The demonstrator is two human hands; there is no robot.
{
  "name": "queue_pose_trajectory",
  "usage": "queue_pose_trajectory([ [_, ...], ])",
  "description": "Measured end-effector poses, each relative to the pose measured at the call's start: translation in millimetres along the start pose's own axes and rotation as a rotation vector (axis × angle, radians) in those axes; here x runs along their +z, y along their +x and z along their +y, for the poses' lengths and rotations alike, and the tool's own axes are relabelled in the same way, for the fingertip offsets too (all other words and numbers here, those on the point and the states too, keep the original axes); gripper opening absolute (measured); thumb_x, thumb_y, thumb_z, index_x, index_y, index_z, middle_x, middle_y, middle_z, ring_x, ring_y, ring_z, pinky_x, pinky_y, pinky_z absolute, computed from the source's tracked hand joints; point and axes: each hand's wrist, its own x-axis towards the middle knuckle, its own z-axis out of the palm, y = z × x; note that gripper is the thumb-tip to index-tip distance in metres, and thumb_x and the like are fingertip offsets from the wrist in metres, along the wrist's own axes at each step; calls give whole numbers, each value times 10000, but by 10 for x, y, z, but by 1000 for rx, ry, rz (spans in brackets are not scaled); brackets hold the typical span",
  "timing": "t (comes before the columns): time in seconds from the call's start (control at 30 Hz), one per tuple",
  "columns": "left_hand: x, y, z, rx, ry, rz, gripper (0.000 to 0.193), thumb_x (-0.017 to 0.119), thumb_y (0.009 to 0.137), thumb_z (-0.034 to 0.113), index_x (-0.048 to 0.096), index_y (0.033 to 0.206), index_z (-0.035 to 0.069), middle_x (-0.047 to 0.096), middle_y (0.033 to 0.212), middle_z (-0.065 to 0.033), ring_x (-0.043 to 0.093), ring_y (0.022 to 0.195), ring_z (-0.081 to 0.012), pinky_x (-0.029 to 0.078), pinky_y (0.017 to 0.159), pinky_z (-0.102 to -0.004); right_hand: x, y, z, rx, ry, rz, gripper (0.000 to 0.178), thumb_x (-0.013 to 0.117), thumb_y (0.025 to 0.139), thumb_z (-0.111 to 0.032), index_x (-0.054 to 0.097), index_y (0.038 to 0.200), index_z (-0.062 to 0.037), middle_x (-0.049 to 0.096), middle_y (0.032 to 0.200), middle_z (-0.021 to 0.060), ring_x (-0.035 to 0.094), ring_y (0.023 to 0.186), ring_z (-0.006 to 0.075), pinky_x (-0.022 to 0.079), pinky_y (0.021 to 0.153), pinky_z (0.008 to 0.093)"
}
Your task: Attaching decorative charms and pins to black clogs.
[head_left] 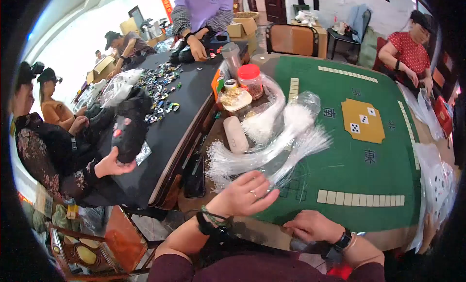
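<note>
My left hand [246,193] reaches over the near ends of a bundle of thin clear plastic strands [242,158], its fingers stretched out and the thumb apart. I see nothing held in it. More strands [310,142] fan out just beyond the fingers, and white-tipped bundles [296,118] lie behind in clear plastic bags. At the table's near edge, my right hand [315,227] rests with fingers curled and pressed together. Whatever they may hold is hidden. A pale oblong block [236,135] sits beside the bundles.
A green tabletop [291,185] carries rows of tiles [360,198]. Nearby stand a red-lidded jar [250,80], an open food tub [235,98] and a metal tumbler [231,59]. Left, on a black table [170,122], are small colourful pieces [162,88]; people work around both tables. A phone [195,177] lies between.
</note>
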Motion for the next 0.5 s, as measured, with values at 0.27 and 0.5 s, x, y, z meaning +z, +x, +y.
queue_pose_trajectory([
  [0.27, -1758, -55, -460, -237, 769, 261, 208, 631, 748, -20, 619, 943, 54, 644, 934, -99, 642, 843, -278, 499, 809, -444, 64, -53, 45, 132, -56, 49, 229, 653, 767, -50, 678, 995, -71, 617, 720, 80, 599, 670, 296, 481, 643, 398],
  [0.5, -2371, -837, -268, -916, 768, -1175, 146, 602, 775, 117, 610, 892, 30, 645, 805, -97, 657, 762, -285, 514, 686, -333, 159, 75, -20, 132, -101, 35, 283, 655, 708, -4, 666, 983, -68, 596, 699, 84, 579, 655, 304, 470, 638, 405],
])
